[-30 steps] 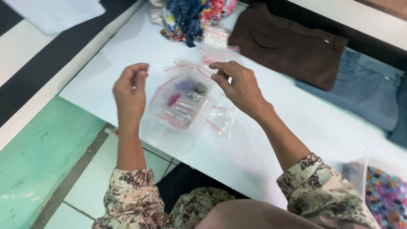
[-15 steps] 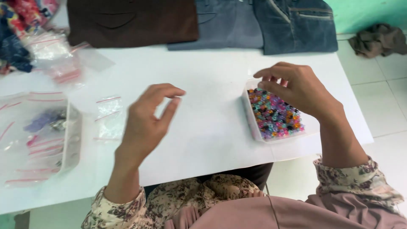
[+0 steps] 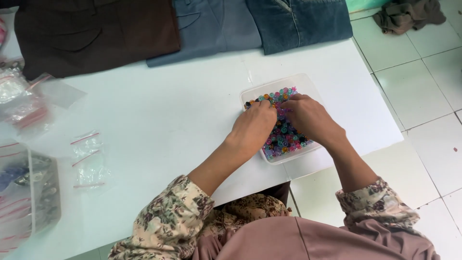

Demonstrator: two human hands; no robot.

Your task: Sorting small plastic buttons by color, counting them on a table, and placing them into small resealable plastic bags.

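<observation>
A wide white rectangular table (image 3: 163, 120) fills most of the view, with pale tiled floor (image 3: 423, 91) seen past its right edge. Along the far edge three folded garments are laid side by side: dark brown trousers (image 3: 96, 33), grey-blue trousers (image 3: 211, 26) and dark blue denim jeans (image 3: 298, 19), all cut off by the top of the frame. A crumpled dark cloth (image 3: 409, 14) lies on the floor beyond the far right corner.

At the left edge a clear plastic box (image 3: 29, 197) is partly cut off; its contents are hard to make out. Small clear zip bags with red seals (image 3: 86, 159) are scattered just beside it, and more crumpled bags (image 3: 29, 101) lie nearer the far left corner.

Near the right edge, close to the near side, a shallow clear plastic tray (image 3: 308, 84) is set, filled with small multicoloured beads (image 3: 284, 137). Both hands are lowered into it, close together. The left hand (image 3: 252, 127) is curled with its fingertips pressed down among the beads; the right hand (image 3: 310, 118) is likewise bent, fingertips buried. Whether any bead is pinched cannot be told, since the fingertips are hidden by the knuckles. Much of the tray's middle is covered by the hands.
</observation>
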